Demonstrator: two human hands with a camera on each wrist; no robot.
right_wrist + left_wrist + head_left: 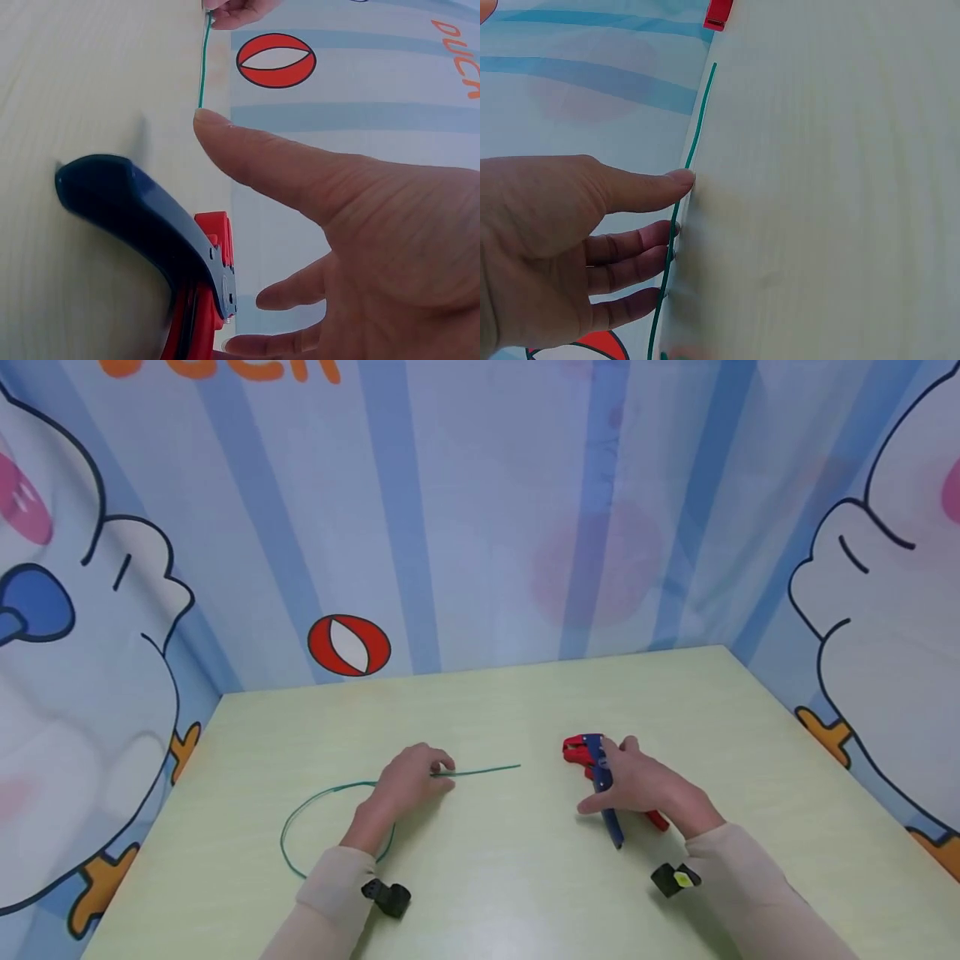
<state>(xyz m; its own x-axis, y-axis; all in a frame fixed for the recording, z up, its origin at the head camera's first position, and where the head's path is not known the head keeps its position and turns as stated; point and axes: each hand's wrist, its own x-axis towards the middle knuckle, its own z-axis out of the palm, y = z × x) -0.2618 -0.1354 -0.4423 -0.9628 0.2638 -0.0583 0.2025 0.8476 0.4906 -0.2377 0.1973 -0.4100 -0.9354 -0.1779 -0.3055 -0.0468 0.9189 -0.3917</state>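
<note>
A thin green wire (487, 770) lies in a loop on the table at left, one straight end pointing right. My left hand (412, 781) is around that straight stretch, thumb on one side and fingertips right at the wire on the other. The head view shows a gap between thumb and index, with the wire passing through. At right lies a wire stripper (602, 777) with a red jaw and blue and red handles. My right hand (645, 781) is over it, thumb (247, 154) stretched out and fingers spread apart from it; part of the tool is hidden under this hand.
The pale wood table (480, 868) ends at a printed cloth backdrop (480, 527) on the back and both sides. A small black camera (386, 897) is worn on the left wrist, another black camera (675, 878) on the right.
</note>
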